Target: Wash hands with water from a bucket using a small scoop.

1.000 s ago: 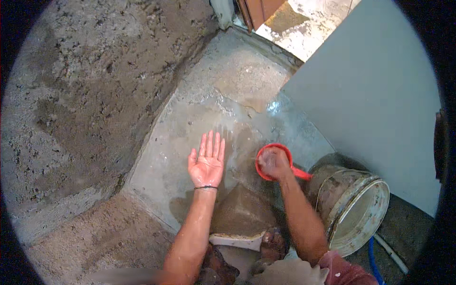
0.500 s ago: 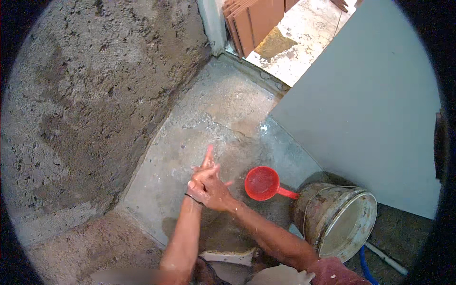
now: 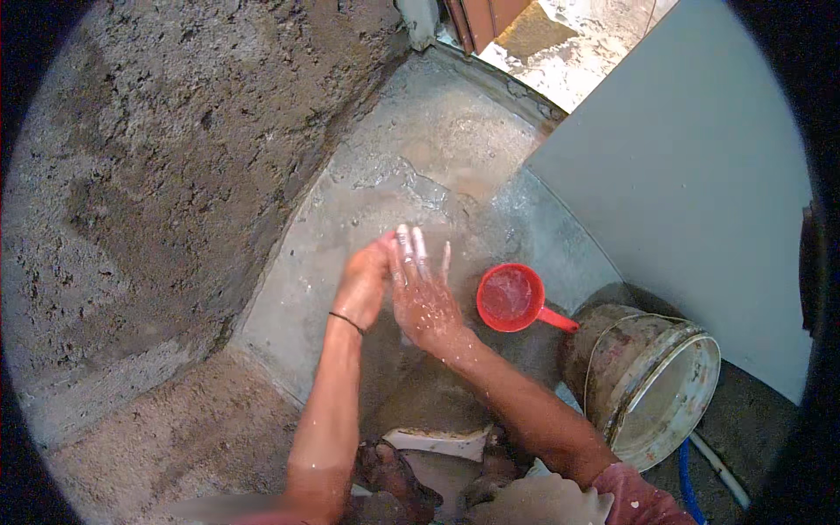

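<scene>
Wet and flecked with white foam, my right hand (image 3: 427, 302) has its fingers stretched out and apart. Beside it is my left hand (image 3: 363, 282), seen edge-on, with a dark band (image 3: 346, 322) at the wrist. Its fingers reach forward against the right hand's fingers, and their tips are partly hidden there. Neither hand visibly holds an object. Right of the hands, a red dipper (image 3: 510, 297) with water in it stands on the wet floor, its handle pointing at a bucket.
The stained bucket (image 3: 639, 376) lies tilted at the right, near a blue hose (image 3: 689, 481) and a pale pipe (image 3: 722, 472). A grey door panel (image 3: 691, 175) stands behind it. Rough wall (image 3: 175, 175) rises at the left. Between my feet is a white, ceramic-looking edge (image 3: 437, 444).
My hands were clasped across each other; now they are side by side with the right fingers straightened. The view has shifted, so the dipper and bucket appear farther right.
</scene>
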